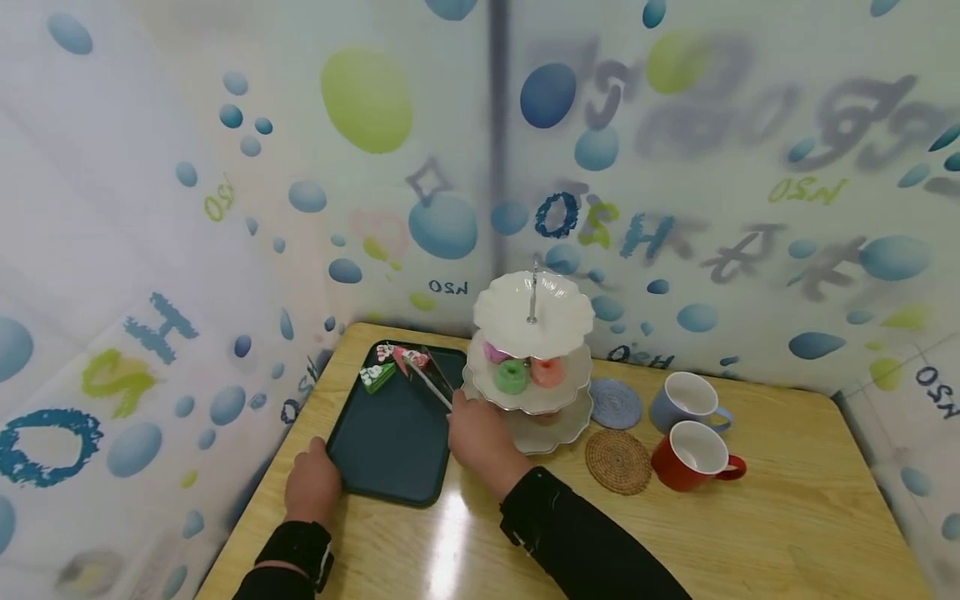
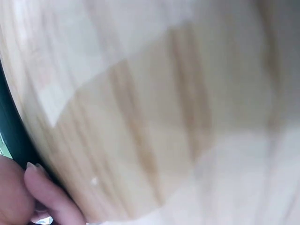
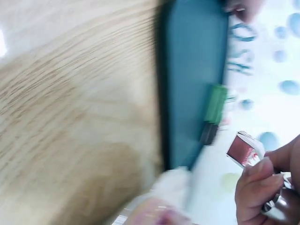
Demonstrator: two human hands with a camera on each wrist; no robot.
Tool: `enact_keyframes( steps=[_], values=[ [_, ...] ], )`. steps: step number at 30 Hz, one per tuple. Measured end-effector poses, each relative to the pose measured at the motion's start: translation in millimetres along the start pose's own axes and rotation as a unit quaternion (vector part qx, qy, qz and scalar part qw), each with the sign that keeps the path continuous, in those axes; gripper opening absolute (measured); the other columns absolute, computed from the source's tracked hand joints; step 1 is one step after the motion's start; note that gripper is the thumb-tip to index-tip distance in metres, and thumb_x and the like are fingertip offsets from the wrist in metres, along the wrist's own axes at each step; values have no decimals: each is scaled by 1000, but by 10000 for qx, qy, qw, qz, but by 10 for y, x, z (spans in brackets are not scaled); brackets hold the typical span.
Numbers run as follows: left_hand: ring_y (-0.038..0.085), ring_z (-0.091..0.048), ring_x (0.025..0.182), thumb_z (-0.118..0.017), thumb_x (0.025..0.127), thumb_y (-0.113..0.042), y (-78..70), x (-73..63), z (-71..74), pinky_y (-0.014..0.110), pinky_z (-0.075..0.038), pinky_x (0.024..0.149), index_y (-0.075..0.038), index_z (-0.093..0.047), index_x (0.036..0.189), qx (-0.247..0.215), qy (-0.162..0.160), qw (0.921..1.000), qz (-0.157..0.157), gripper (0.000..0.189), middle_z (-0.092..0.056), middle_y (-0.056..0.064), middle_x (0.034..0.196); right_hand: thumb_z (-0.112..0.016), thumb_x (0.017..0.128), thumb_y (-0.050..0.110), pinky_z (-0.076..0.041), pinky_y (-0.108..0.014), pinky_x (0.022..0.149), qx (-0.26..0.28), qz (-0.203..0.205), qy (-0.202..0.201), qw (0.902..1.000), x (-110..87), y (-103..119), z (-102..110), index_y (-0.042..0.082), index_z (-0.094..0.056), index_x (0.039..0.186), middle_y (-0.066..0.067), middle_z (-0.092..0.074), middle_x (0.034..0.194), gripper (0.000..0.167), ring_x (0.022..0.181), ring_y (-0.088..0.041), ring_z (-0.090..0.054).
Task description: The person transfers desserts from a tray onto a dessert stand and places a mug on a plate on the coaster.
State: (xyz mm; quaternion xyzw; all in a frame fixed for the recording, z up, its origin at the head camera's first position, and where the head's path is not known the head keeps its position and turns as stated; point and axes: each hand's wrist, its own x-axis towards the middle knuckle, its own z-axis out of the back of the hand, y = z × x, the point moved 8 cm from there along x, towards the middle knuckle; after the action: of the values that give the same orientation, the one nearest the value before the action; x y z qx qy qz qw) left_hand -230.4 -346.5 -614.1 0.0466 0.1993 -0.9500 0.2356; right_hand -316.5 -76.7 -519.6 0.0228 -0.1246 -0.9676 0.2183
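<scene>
Mugs point(image 1: 672, 463), two; coasters point(image 1: 618, 462), two; tray point(image 1: 397, 442), one, edge gripped by left hand point(image 1: 311, 483); tongs point(image 1: 429, 384), one pair, gripped by right hand point(image 1: 483, 437), tips and long axis directed toward half-past ten.

I make out plain black cloth on both arms through my head feed. The right sleeve point(image 1: 607, 542) meets a broad black wrist strap point(image 1: 528, 504) with a small metallic fitting; the left sleeve point(image 1: 273, 585) sits below a matching black band point(image 1: 296, 543), its edge glinting too.
</scene>
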Motion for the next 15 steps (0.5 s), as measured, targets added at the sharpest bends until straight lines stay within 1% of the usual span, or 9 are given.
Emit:
enact_keyframes(
  steps=[3, 6, 9, 11, 12, 15],
  values=[
    [43, -58, 80, -28, 101, -5, -1, 0, 7, 52, -46, 65, 4, -38, 127, 11, 50, 10000, -59, 29, -50, 35, 103, -53, 97, 32, -52, -37, 69, 80, 136, 33, 9999, -163, 93, 216, 2, -50, 129, -9, -66, 90, 43, 88, -24, -63],
    [43, -58, 79, -29, 101, -5, -8, -3, 16, 52, -46, 64, 5, -38, 127, 0, 114, 9999, -122, 29, -50, 35, 103, -53, 97, 34, -53, -36, 74, 230, 99, 358, 9990, -337, 162, 441, 3, -47, 133, -9, -67, 100, 48, 94, -22, -63],
    [43, -57, 82, -29, 101, -5, -9, -8, 33, 52, -46, 65, 5, -37, 126, -32, 136, 9998, -126, 29, -50, 35, 103, -52, 97, 34, -54, -37, 76, 266, 143, 512, 9982, -534, 204, 694, 4, -46, 135, -9, -66, 107, 49, 97, -21, -63],
    [43, -57, 83, -29, 101, -4, -13, -17, 40, 52, -46, 66, 5, -38, 126, -55, 137, 9998, -113, 28, -50, 35, 104, -52, 97, 34, -54, -37, 74, 366, 213, 498, 9979, -670, 197, 874, 6, -48, 131, -7, -65, 105, 44, 96, -20, -63],
    [44, -57, 83, -29, 101, -4, -13, -21, 41, 52, -46, 66, 5, -38, 126, -65, 119, 9998, -118, 28, -50, 35, 103, -51, 97, 33, -53, -38, 75, 409, 272, 462, 9977, -744, 188, 971, 6, -47, 131, -8, -64, 107, 43, 98, -21, -62],
    [44, -57, 84, -29, 101, -4, -21, -38, 46, 52, -46, 67, 6, -38, 126, -97, 95, 9999, -94, 29, -50, 35, 104, -49, 98, 31, -52, -41, 82, 635, 312, 404, 9967, -990, 121, 1274, 6, -46, 134, -9, -62, 117, 44, 106, -23, -61]
  ],
)
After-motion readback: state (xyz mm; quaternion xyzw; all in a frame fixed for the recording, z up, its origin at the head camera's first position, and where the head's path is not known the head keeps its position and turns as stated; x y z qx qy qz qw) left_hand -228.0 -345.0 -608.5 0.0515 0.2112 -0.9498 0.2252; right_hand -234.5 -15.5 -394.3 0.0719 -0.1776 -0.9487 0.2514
